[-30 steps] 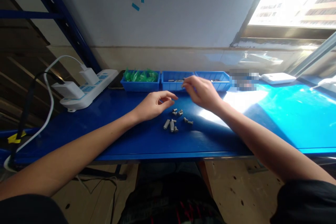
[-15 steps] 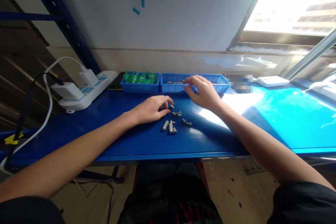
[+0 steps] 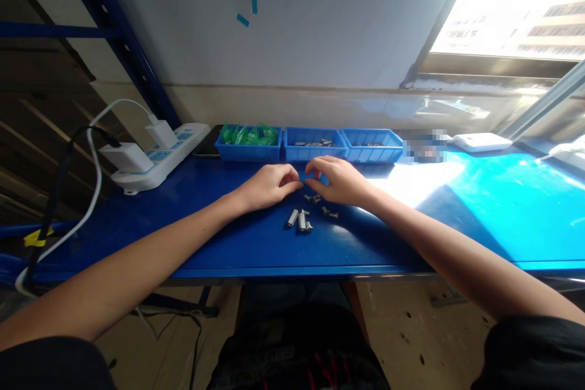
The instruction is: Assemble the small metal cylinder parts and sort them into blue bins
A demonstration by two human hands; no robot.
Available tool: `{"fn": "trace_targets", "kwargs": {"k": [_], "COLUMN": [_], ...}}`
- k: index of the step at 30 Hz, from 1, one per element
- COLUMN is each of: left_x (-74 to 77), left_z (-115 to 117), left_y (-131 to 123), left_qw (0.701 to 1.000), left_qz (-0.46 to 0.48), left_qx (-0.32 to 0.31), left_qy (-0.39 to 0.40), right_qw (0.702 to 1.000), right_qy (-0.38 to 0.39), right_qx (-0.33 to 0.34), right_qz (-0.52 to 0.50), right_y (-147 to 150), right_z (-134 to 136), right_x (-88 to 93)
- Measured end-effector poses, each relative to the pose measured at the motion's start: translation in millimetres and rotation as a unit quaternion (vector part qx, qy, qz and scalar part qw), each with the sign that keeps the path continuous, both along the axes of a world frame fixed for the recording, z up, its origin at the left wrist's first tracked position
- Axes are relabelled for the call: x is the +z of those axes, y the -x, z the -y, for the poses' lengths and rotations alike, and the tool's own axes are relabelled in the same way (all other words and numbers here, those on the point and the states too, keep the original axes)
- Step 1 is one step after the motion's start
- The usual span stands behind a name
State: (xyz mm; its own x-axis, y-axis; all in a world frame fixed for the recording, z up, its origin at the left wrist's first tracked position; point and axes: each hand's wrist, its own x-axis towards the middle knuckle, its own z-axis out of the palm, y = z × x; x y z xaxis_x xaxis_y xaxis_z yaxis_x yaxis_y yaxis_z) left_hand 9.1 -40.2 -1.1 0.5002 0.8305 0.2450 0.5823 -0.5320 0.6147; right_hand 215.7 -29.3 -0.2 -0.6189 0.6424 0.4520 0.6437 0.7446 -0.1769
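My left hand [image 3: 273, 186] rests low over the blue table, its thumb and fingertips pinched together. Close against it, fingertips facing fingertips, my right hand [image 3: 338, 180] curls its thumb and forefinger into a pinch. Whatever either pinch holds is too small or hidden to make out. Just below the hands lie several small metal screws [image 3: 315, 198]. Nearer to me are two silver hexagonal standoffs, one of them tilted [image 3: 292, 218], with a few screws beside them. Another pair of screws [image 3: 329, 213] sits below my right hand.
Behind the hands stand three blue bins: one with green packets [image 3: 249, 135], a middle bin [image 3: 315, 155] and a right bin [image 3: 375, 155] with small metal parts. A white power strip [image 3: 137, 180] with plugs is at left. A white device [image 3: 482, 142] lies at right.
My right hand has come back from over the bins, down and left to my left hand. The small metal piece by my left fingertips no longer shows. The view has shifted slightly.
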Motion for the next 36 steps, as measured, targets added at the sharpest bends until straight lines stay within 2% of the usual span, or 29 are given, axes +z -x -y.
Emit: {"fn": "trace_targets", "kwargs": {"k": [4,10,14,18,29,32,36], "left_x": [0.3,-1.6,-0.8,2.8,2.1,4.2,5.0], "left_z": [0.0,0.6,5.1,10.3,10.2,12.1,9.9], "left_y": [-3.3,-4.6,-4.1,-4.4,-3.8,-4.7,-5.8], "left_qw": [0.995,0.991,0.997,0.996,0.987,0.990,0.994], "left_qz": [0.087,0.110,0.078,0.036,0.043,0.047,0.088], "left_qx": [0.030,0.019,0.024,-0.006,-0.011,-0.003,0.037], "left_qy": [0.038,0.071,0.006,-0.078,-0.152,-0.133,-0.048], "right_qw": [0.999,0.997,0.998,0.998,0.998,0.998,0.998], "right_qy": [-0.041,-0.070,-0.059,-0.053,-0.026,-0.021,-0.020], "right_qx": [0.026,0.033,0.031,0.029,0.057,0.058,0.034], "right_qz": [-0.003,-0.018,-0.018,-0.021,-0.026,-0.026,-0.041], "right_y": [3.1,5.2,5.3,4.6,3.6,3.9,4.5], "right_z": [5.2,8.7,8.8,8.4,8.0,8.8,9.7], "right_x": [0.8,1.9,3.1,3.9,4.8,5.1,4.6]}}
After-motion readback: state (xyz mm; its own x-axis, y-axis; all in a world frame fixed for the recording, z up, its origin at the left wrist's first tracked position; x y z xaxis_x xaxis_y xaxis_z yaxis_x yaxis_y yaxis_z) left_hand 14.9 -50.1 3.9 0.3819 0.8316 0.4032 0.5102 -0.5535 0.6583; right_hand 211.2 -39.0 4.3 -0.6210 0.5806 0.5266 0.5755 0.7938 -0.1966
